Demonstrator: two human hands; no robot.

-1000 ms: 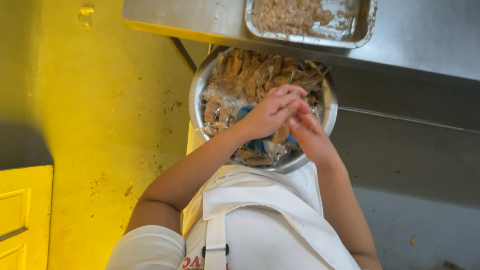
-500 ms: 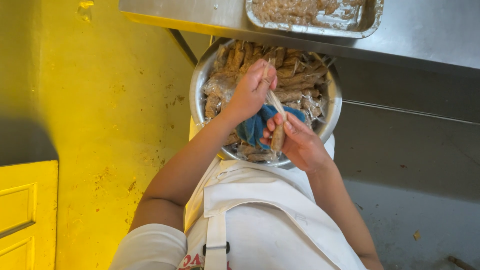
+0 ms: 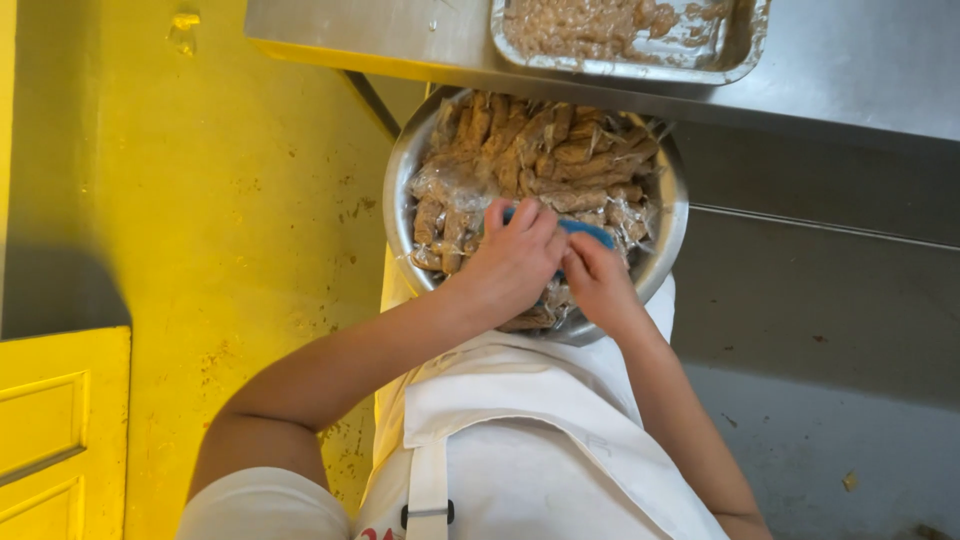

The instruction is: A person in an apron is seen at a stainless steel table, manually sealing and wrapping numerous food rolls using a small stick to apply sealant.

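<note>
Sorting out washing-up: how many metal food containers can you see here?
2. A round metal bowl of wrapped brown sticks under both hands, and a rectangular tray on the steel counter above it. Others may be out of frame.

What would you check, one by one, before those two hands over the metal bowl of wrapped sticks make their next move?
1. Both hands in view over the bowl: ok. The left hand and right hand sit together above the metal bowl.
2. Blue thing under control: ok; both hands touch it, though which one grips it cannot be told.
3. What the blue thing is: cannot tell, mostly hidden by the fingers.
4. Wrapped brown sticks contained: ok, all inside the bowl.
5. Bowl steady: cannot tell; its support is hidden.
6. Metal tray on the steel counter: ok, apart from the hands.
</note>
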